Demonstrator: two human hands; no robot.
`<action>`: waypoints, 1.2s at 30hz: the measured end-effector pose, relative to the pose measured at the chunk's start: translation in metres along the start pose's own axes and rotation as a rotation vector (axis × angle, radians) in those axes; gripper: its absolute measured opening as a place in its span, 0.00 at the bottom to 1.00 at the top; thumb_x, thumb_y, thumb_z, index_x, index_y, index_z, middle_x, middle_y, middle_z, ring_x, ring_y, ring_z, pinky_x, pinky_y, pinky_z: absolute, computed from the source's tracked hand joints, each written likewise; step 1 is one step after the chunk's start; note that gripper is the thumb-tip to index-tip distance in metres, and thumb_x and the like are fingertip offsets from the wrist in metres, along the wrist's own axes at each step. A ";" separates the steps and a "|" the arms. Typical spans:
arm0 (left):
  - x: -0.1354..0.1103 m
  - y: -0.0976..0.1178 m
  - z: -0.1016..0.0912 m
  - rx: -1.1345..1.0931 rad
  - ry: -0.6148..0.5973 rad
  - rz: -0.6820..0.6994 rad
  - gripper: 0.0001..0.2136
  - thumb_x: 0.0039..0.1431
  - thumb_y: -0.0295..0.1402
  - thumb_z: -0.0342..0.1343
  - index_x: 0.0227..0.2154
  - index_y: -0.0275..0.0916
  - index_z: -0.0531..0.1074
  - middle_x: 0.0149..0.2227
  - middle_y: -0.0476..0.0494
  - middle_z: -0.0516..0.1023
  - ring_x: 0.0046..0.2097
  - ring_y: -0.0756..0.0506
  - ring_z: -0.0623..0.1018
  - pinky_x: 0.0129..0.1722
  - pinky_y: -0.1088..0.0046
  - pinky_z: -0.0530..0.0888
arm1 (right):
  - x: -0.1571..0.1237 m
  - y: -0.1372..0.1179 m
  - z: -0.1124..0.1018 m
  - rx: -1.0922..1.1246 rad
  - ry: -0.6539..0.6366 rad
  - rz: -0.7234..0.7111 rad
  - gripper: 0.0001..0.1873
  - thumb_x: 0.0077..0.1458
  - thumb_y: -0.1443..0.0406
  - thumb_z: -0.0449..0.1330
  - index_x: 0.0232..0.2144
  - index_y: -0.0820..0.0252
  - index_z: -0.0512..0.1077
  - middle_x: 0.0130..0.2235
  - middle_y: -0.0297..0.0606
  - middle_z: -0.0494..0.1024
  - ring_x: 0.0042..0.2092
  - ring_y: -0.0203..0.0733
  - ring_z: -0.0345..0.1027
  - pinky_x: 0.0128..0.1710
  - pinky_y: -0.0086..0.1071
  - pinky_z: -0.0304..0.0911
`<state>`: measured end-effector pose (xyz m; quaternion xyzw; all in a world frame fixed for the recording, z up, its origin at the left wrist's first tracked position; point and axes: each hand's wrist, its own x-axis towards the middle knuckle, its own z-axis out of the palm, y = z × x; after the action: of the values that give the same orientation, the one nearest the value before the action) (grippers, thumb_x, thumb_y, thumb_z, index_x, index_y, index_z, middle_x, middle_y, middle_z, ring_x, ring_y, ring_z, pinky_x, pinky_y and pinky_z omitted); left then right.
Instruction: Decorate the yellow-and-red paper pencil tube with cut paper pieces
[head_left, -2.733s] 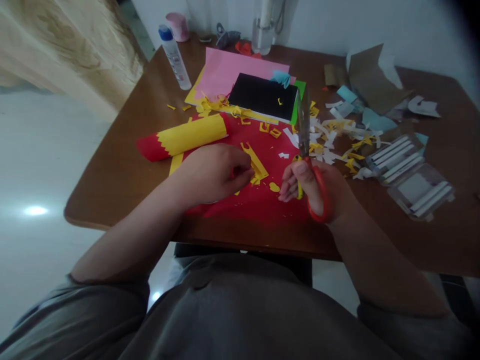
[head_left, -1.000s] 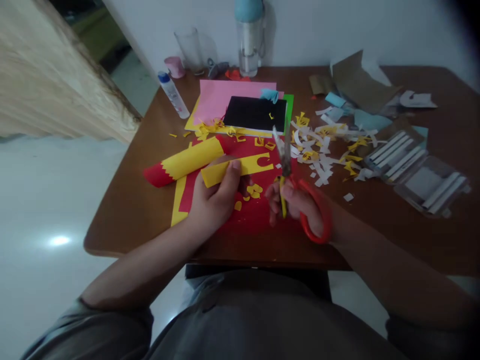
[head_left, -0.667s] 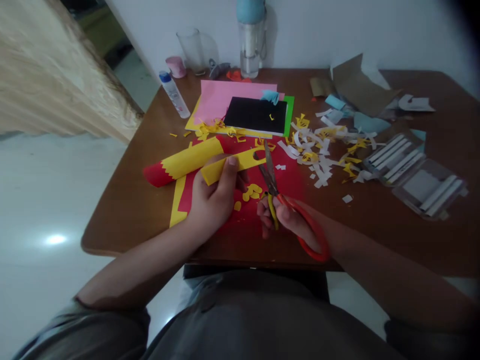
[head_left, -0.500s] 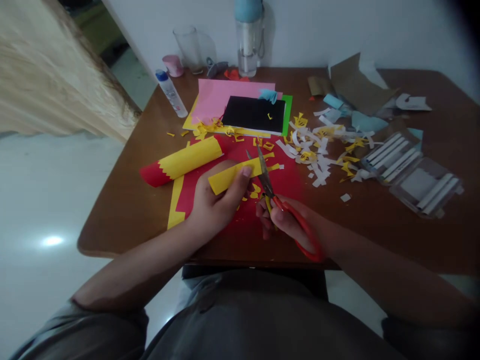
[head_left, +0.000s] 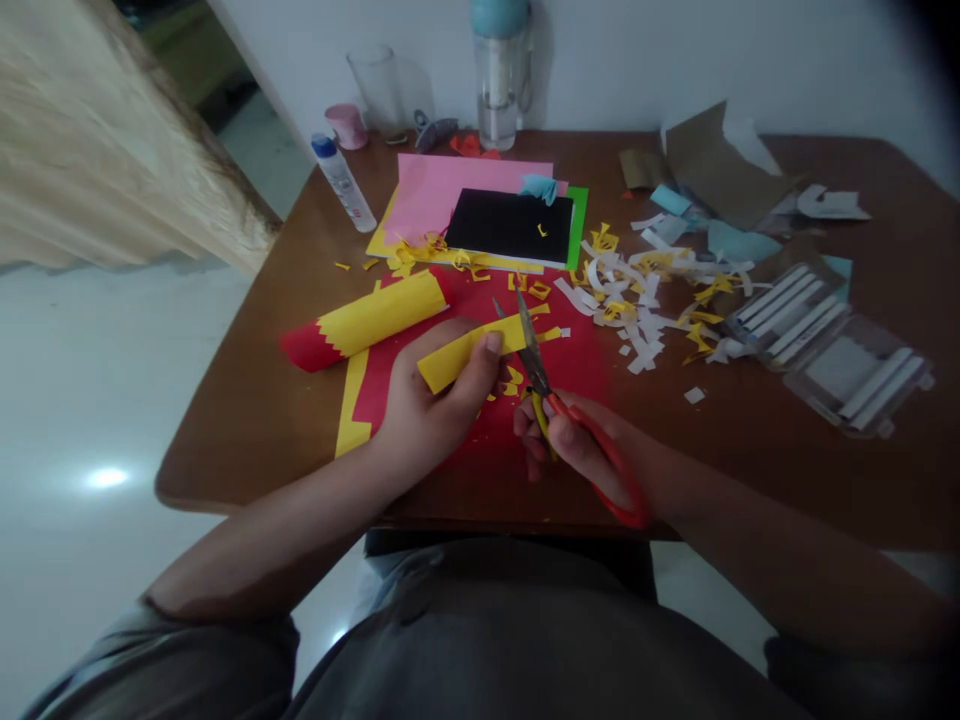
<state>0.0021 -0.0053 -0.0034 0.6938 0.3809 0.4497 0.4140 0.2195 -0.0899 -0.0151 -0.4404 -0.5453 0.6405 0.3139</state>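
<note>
Yellow strip (head_left: 461,355) sits pinched in your left hand (head_left: 439,395), thumb on top, above the red sheet (head_left: 577,375) near the near edge of the table (head_left: 225,440). Your right hand (head_left: 570,450) is clenched on the scissors (head_left: 536,365), blades parted across the strip's far end: you're at the cutting step. The next move calls for closing the handles while your left hand keeps the strip steady. Yellow scraps (head_left: 511,380) lie just beneath; a rolled tube (head_left: 367,310) of yellow and red paper lies to the left.
</note>
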 end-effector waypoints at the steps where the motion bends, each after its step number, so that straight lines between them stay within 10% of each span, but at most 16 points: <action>1: 0.000 0.001 0.000 0.010 -0.002 -0.005 0.22 0.82 0.44 0.64 0.28 0.41 0.78 0.29 0.46 0.81 0.32 0.49 0.78 0.33 0.71 0.76 | 0.000 0.001 0.000 -0.005 0.011 -0.003 0.39 0.73 0.26 0.56 0.40 0.54 0.70 0.38 0.35 0.75 0.41 0.46 0.74 0.47 0.42 0.70; 10: -0.003 -0.002 0.001 0.029 0.016 -0.042 0.24 0.81 0.52 0.64 0.30 0.41 0.80 0.30 0.44 0.83 0.32 0.47 0.80 0.34 0.69 0.78 | 0.006 0.001 0.006 0.052 0.085 0.064 0.45 0.59 0.20 0.65 0.39 0.54 0.72 0.31 0.31 0.75 0.33 0.42 0.75 0.36 0.39 0.71; 20: 0.000 -0.003 0.001 -0.013 0.025 -0.049 0.24 0.77 0.54 0.67 0.31 0.42 0.81 0.30 0.45 0.83 0.31 0.47 0.81 0.33 0.70 0.78 | 0.011 -0.006 0.013 0.260 0.207 0.215 0.36 0.51 0.35 0.83 0.33 0.54 0.74 0.25 0.35 0.84 0.26 0.44 0.80 0.31 0.36 0.78; 27: 0.001 0.003 0.000 -0.089 -0.028 -0.145 0.24 0.71 0.54 0.74 0.27 0.40 0.82 0.29 0.43 0.85 0.31 0.46 0.82 0.32 0.71 0.79 | 0.012 -0.016 0.004 0.286 0.388 0.010 0.33 0.56 0.35 0.80 0.37 0.55 0.78 0.33 0.41 0.90 0.36 0.50 0.88 0.42 0.43 0.85; 36: 0.005 -0.007 0.004 -0.355 -0.210 -0.228 0.22 0.63 0.54 0.81 0.30 0.40 0.83 0.28 0.44 0.86 0.28 0.46 0.82 0.30 0.71 0.81 | 0.010 -0.017 -0.004 0.292 0.387 0.076 0.24 0.49 0.56 0.87 0.34 0.55 0.77 0.23 0.28 0.81 0.24 0.37 0.74 0.27 0.31 0.71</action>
<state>0.0060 0.0006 -0.0092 0.6054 0.3265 0.3853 0.6152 0.2177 -0.0761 -0.0010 -0.5249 -0.3595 0.6275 0.4488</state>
